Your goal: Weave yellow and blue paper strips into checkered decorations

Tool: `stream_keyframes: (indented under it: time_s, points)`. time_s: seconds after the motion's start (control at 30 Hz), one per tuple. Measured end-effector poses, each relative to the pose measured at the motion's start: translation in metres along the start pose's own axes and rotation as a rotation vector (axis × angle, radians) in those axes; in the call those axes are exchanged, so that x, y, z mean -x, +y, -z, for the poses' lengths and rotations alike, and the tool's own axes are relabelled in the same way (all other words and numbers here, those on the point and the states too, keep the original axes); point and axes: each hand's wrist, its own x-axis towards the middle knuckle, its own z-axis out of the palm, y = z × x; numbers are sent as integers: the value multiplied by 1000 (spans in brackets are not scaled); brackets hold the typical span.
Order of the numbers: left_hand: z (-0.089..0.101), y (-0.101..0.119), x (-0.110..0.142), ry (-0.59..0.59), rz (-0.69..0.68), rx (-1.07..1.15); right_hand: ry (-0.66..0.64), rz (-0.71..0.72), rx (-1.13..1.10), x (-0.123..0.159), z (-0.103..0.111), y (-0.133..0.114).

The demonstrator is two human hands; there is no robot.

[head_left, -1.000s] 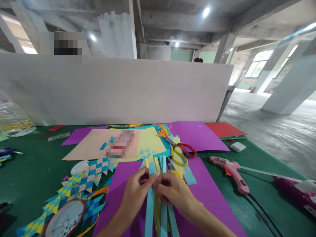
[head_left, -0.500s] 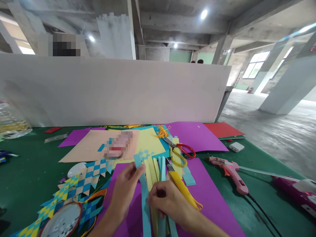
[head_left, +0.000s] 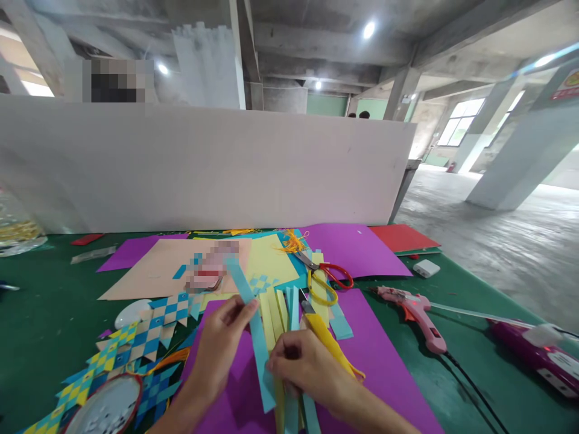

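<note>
My left hand (head_left: 228,334) pinches a light blue paper strip (head_left: 259,352) between thumb and fingers. The strip slants, its far end raised and its near end over the purple sheet (head_left: 375,367). My right hand (head_left: 307,361) is closed over a bundle of paper strips, its fingertips against the held strip's right edge; exactly which strips it grips is partly hidden. Pale yellow strips (head_left: 270,316) and another light blue strip (head_left: 294,307) run lengthwise under it. Beside the right hand lies a yellow-handled craft knife (head_left: 329,340), blade pointing away.
Scissors (head_left: 323,274) with red and yellow handles lie beyond the knife. At right are a pink glue gun (head_left: 418,310) and a purple device (head_left: 538,355). Woven paper fish (head_left: 113,346) and a round red-rimmed dish (head_left: 108,407) sit left. A white partition (head_left: 212,169) stands behind.
My left hand has moved left with the light blue strip, drawing it apart from the bundle and tilting it. My right hand has shifted nearer and stayed over the strips.
</note>
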Motion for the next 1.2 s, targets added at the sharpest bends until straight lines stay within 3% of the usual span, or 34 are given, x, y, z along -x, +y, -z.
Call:
stream_keyframes:
  time_s: [0.07, 0.13, 0.27, 0.33, 0.9, 1.07, 1.13, 1.2]
  points:
    - [3, 2, -3, 54, -1, 42, -15, -7, 9, 1, -2, -1]
    - [3, 5, -3, 29, 21, 59, 13, 5, -9, 1, -1, 0]
    - [-5, 8, 1, -256, 77, -8, 53, 76, -46, -3, 6, 4]
    - [-9, 8, 3, -330, 76, -24, 47, 103, -62, -3, 10, 4]
    - [-4, 2, 2, -129, 102, 10, -11, 34, 88, 1, 13, 2]
    - [7, 0, -8, 96, 54, 141, -72, 0, 162, 5, 9, 0]
    - [8, 1, -8, 55, 28, 84, -31, 35, 134, 5, 10, -1]
    - [4, 1, -4, -88, 13, 17, 48, 96, 102, 4, 14, -4]
